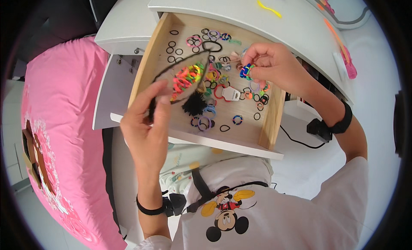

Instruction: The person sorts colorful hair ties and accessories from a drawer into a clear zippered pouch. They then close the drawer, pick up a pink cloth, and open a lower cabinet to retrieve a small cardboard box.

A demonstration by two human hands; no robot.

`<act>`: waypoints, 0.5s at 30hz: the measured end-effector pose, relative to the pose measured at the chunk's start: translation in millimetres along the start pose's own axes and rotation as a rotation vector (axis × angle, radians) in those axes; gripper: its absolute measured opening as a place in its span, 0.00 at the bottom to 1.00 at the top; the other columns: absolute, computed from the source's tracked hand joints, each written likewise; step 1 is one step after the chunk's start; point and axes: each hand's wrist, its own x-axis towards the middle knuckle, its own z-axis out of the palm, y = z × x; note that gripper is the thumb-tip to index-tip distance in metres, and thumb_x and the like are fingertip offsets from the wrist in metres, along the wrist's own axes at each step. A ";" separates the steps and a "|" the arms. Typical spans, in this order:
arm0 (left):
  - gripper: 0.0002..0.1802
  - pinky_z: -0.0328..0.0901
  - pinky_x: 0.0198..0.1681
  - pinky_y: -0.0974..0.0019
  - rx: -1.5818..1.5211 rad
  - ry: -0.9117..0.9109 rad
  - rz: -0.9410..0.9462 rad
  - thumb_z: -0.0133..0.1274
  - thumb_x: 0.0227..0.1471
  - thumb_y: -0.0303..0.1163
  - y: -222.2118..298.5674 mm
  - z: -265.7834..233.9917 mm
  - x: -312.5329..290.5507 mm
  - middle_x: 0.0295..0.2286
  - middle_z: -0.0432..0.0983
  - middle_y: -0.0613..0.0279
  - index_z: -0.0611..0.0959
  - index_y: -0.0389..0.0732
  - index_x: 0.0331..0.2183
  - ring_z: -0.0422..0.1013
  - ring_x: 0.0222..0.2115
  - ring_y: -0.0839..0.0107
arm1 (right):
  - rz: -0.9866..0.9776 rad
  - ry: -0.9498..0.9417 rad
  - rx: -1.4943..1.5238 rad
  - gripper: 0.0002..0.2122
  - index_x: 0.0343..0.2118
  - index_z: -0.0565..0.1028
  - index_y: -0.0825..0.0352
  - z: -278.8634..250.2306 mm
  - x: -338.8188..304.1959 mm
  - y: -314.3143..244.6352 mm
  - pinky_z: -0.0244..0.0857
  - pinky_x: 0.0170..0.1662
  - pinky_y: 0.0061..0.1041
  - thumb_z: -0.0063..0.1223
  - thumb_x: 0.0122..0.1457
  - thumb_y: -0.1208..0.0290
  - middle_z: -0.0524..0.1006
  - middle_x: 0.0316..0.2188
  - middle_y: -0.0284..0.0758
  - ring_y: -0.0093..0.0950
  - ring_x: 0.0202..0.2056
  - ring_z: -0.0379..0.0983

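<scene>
I see my left hand [148, 117] pinching a small pouch [184, 78] by its edge, mouth open, bright bands inside. My right hand [270, 65] holds a few coloured bands [245, 71] in its fingertips, just right of the pouch. Under both hands lies an open wooden drawer [148, 61] strewn with loose hair ties [205, 121]. Left of my left hand is a pink bed [64, 121].

One open wooden drawer [146, 65] fills the centre of the frame, with several dozen small hair elastics [223, 91] loose on its bottom, too many and too tangled to count exactly. One grey pouch [182, 78] at centre left holds roughly a dozen neon bands. Two hands: left hand [146, 121], right hand [270, 63]. One black pompom [194, 105], one pink bedspread [64, 121] at left
</scene>
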 end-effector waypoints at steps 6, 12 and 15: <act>0.12 0.59 0.25 0.79 -0.006 -0.115 -0.010 0.52 0.54 0.23 11.9 12.2 -5.9 0.29 0.77 0.66 0.80 0.31 0.42 0.65 0.23 0.85 | -0.234 -0.061 -0.035 0.09 0.36 0.71 0.70 31.7 -5.6 -44.0 0.68 0.29 0.18 0.50 0.51 0.83 0.72 0.29 0.32 0.17 0.26 0.70; 0.13 0.62 0.27 0.79 0.056 -0.118 0.031 0.52 0.55 0.24 8.1 7.5 -5.8 0.29 0.77 0.64 0.81 0.32 0.42 0.68 0.25 0.83 | -0.435 0.051 -0.300 0.08 0.35 0.72 0.70 38.6 -6.3 -43.8 0.69 0.33 0.20 0.49 0.52 0.84 0.70 0.35 0.34 0.19 0.32 0.70; 0.13 0.63 0.30 0.79 0.036 -0.043 -0.013 0.53 0.55 0.25 0.0 -0.4 -1.0 0.31 0.79 0.64 0.81 0.32 0.43 0.70 0.29 0.83 | -0.260 -0.036 -0.348 0.06 0.32 0.73 0.71 24.1 -8.8 -34.6 0.68 0.32 0.23 0.49 0.51 0.83 0.72 0.32 0.35 0.22 0.30 0.71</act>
